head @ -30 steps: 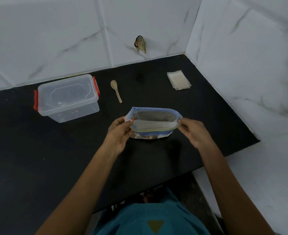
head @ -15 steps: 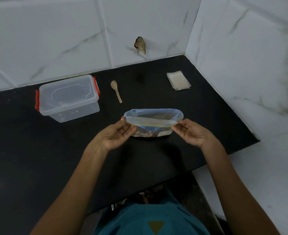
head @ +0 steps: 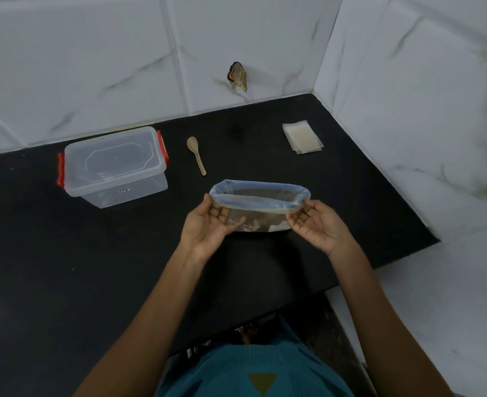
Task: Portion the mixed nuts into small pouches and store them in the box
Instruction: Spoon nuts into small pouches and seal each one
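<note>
Both hands turning palm-up under the bag's folded rim

Since a second ago, both hands are turning from knuckles-up to palms-up, and the mouth of the clear plastic zip bag (head: 260,222) with its blue closure strip is now lying rolled outward into a cuff rather than standing straight. The left hand (head: 207,224) is cupping the bag's left end, fingers curled beneath the cuff and thumb lying against the rim, pinching the fold. The right hand (head: 316,227) is doing the same at the right end, its fingertips tucked under the cuff. Between the two hands the bag is sitting upright on the black countertop (head: 64,267), its mouth gaping wide, with brown and pale nuts showing through the lower wall; how many is too blurred to tell.

Beyond the left hand and off to its left, a clear rectangular plastic box (head: 113,164) with red side clips is resting with its lid on. Just beyond the left hand, between that box and the bag, a small wooden spoon (head: 197,159) is lying flat, bowl pointing away. Well beyond the right hand, a stack of small translucent pouches (head: 302,136) is lying flat near the white marbled tile wall (head: 93,67). A teal knitted garment (head: 250,371) is showing below the forearms.
</note>
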The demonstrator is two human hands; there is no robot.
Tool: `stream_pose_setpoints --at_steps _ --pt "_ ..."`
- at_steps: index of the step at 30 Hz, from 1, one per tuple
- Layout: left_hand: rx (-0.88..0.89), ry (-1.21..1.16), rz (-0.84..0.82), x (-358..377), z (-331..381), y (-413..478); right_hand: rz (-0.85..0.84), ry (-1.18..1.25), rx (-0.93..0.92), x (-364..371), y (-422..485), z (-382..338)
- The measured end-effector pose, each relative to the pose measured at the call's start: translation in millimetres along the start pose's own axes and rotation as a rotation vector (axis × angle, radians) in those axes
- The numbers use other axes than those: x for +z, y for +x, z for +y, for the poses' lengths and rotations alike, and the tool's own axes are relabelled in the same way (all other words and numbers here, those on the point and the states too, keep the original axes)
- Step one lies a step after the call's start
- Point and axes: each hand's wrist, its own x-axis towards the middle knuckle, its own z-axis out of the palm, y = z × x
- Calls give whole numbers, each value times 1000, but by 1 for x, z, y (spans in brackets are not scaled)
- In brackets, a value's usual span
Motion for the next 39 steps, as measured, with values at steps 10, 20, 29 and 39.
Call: stream_pose_setpoints --at_steps 10,20,29,39 --pt "2 -173 53 -1 -10 3 35 -20 21 1 3 7" --pt "332 1080 270 -5 0 0 362 -1066 -477 3 -3 2" --pt "625 1702 290 2 10 4 426 -1441 -653 12 0 2" --pt "676 1756 240 4 28 10 380 -1608 -714 13 1 -18"
